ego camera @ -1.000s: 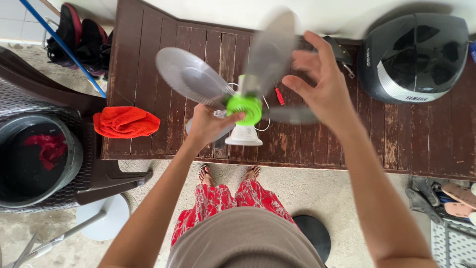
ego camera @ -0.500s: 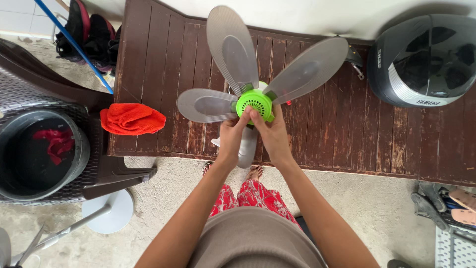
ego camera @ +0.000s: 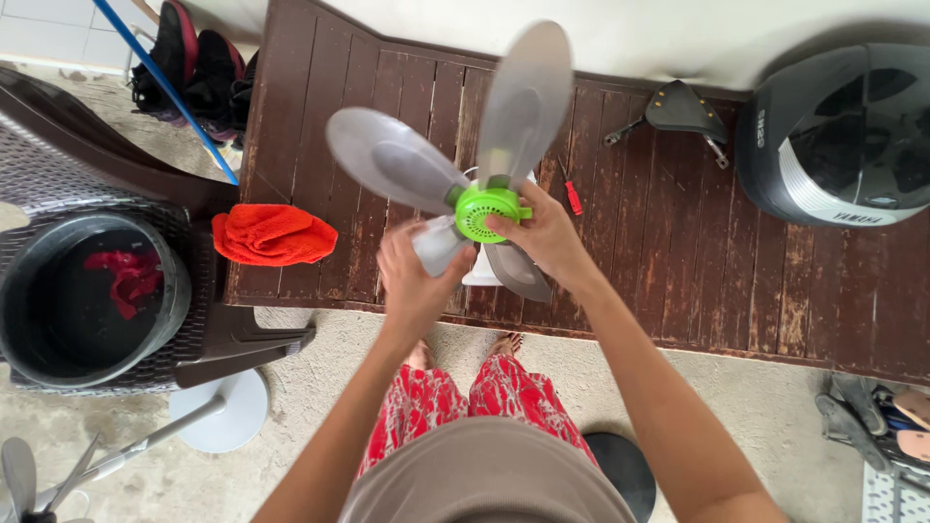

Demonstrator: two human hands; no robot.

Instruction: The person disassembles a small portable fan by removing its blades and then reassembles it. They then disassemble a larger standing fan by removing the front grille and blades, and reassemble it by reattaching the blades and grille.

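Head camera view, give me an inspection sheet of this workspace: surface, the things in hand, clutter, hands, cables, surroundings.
Surface: dark wooden slatted bench, worn paint along the front edge.
Things in hand: fan blade assembly with grey blades and a green hub, held above the bench; white fan body partly hidden beneath.
Clutter: orange cloth, red screwdriver, black bicycle saddle, helmet.
Hands: left hand grips the lower blade; right hand has fingers on the hub.
Cables: nothing seen.
Surroundings: black bucket with red cloth in it, shoes, blue pole, concrete floor.
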